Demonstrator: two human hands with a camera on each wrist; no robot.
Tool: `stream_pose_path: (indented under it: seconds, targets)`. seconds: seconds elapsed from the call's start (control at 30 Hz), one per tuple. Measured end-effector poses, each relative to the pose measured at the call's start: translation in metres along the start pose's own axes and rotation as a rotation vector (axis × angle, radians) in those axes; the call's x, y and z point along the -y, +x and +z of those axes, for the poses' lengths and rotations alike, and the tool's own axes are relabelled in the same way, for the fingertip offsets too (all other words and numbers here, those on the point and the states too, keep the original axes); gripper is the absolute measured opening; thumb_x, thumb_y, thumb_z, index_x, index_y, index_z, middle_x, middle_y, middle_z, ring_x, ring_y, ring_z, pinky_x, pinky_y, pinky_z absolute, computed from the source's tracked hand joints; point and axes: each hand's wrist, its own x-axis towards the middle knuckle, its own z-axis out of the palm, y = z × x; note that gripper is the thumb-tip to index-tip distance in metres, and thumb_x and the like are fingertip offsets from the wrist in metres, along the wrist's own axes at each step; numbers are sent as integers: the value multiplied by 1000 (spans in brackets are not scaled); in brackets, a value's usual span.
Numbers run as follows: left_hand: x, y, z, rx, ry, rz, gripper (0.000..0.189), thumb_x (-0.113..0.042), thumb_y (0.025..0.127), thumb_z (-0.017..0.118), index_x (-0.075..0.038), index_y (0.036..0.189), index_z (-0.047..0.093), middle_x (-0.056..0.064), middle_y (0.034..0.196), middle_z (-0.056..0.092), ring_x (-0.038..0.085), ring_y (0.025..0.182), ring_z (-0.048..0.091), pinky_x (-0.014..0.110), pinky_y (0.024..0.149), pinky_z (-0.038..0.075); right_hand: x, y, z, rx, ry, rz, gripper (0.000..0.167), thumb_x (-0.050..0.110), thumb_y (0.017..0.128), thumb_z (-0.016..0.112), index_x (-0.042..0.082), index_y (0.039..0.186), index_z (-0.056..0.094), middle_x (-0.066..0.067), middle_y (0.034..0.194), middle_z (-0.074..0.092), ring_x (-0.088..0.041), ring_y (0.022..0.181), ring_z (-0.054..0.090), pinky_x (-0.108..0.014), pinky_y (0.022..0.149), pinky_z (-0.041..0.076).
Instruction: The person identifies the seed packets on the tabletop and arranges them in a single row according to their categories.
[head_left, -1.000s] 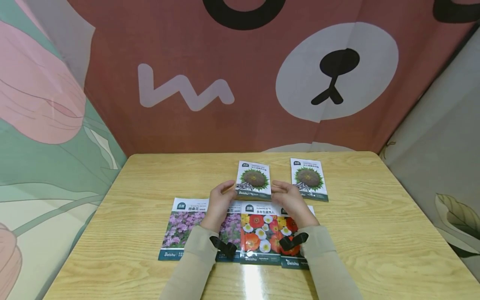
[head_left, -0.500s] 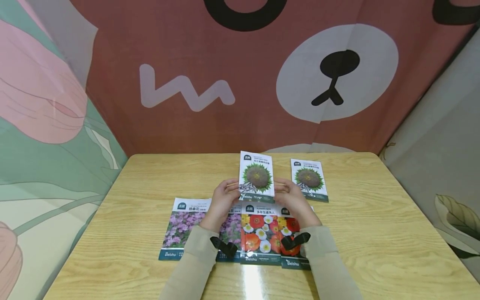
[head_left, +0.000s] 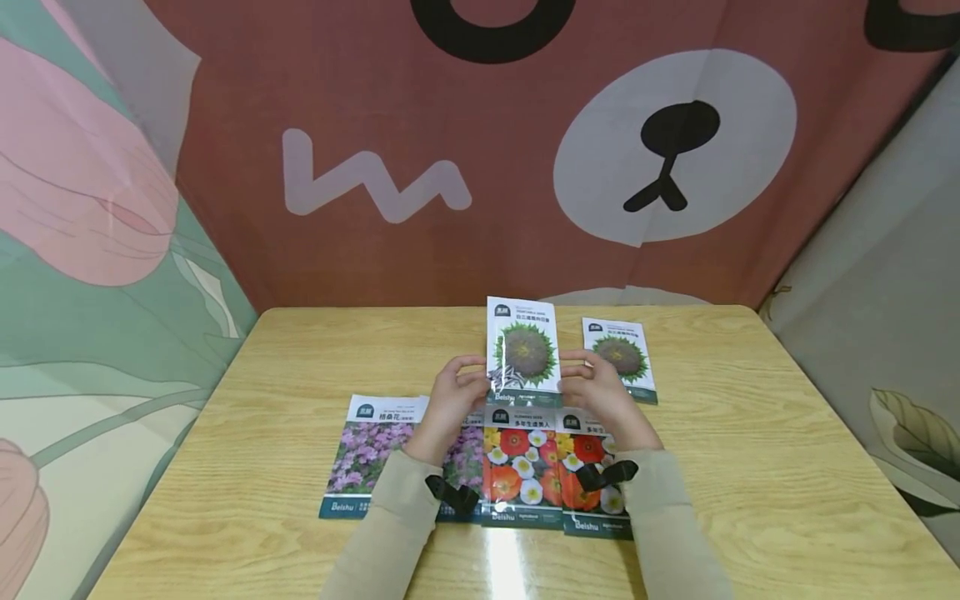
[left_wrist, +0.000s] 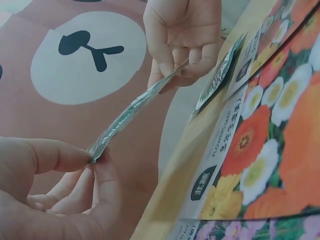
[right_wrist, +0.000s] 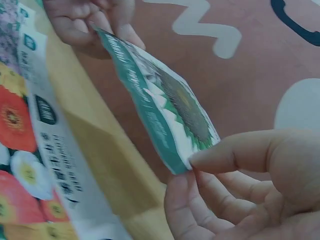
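Head view: both beige-sleeved forearms (head_left: 390, 521) are reaching forward and angling inward over the wooden table (head_left: 750, 433). The left hand (head_left: 446, 408) and right hand (head_left: 611, 404) are facing each other, pinching opposite side edges of a sunflower seed packet (head_left: 522, 350) near its bottom corners. Each thumb is pressing against curled fingers, with only the packet's thickness between. They are holding it above the table, picture side toward the head camera, leaning back. Its contents are staying hidden inside the printed pouch. A second sunflower packet (head_left: 621, 346) is lying to its right. Nearer the person, two purple-flower packets (head_left: 367, 454) and two poppy packets (head_left: 522, 467) are lying in a row, partly covered by the arms.
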Motion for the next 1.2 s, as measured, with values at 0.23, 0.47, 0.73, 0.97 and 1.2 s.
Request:
stream_pose_path:
  seconds: [0.23,0.47,0.73,0.97,1.2]
  targets:
    - [-5,-5,5,21,40,19,37,5,95,59,0,131,56,21,110,70,12,76,60,28,69,51,8,-7,-19,72,27,-29,44,2,99,61,-6,139,44,-3,105,65,-13,89,65,-29,81,59]
    - [-7,-11,13,87,79,66,35,4,96,59,2,131,57,23,112,70,13,85,65,32,76,56,15,-14,-36,86,32,-56,52,6,100,62,-5,145,38,0,103,63,-12,89,66,-31,82,60]
    - [-3,-18,29,145,105,58,31,2,96,61,0,127,60,19,109,72,12,80,64,33,72,57,22,-23,-53,10,-98,-60,54,6,103,58,-4,150,34,-13,112,60,-13,90,65,-31,83,60]
    - [5,-24,41,179,102,30,29,0,96,62,-2,125,61,15,105,72,15,83,66,34,74,58,27,-28,-68,-26,-138,-50,58,5,102,58,-3,153,30,-23,120,55,-12,90,65,-37,86,60]
    - [13,-29,55,210,94,10,27,1,96,63,-2,123,61,14,101,73,15,74,64,39,72,60,26,-30,-77,-55,-217,-30,63,2,100,61,-3,155,29,-23,118,54,-14,89,65,-38,84,61]
